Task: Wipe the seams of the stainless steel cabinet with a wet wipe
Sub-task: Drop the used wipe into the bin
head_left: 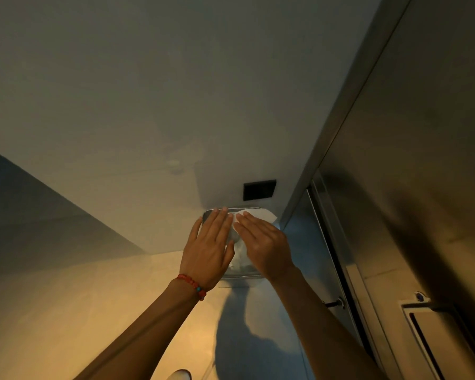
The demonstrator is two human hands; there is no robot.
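Seen from a head-worn camera looking steeply down, two bare forearms are reaching forward over a pale tabletop point(99, 311) lit with warm yellow light. Both hands are lying flat, fingers straight and held together, above a shiny metal tray point(240, 275) that is sitting at the far end of the tabletop against a light wall point(148, 91).

The left hand point(210, 246) is spreading over the left part of the tray, its fingertips reaching the tray's far rim. A red beaded bracelet point(192, 286) with one blue bead is circling the left wrist. The right hand point(263, 242) is lying just beside the left one, angled inward, with its straight fingers resting on a white wet wipe point(258, 214). Neither hand is curling around or pinching anything. The wipe is lying in the far right part of the tray, showing beyond the right fingertips, and more crumpled white material is visible in the gap between the two hands.

The stainless steel cabinet point(409, 160) is filling the right side of the view as a tall brushed-metal surface, with a vertical seam point(348, 111) running along its left edge, well apart from the wipe. A small dark rectangular panel point(259, 189) is set in the wall just beyond the tray.
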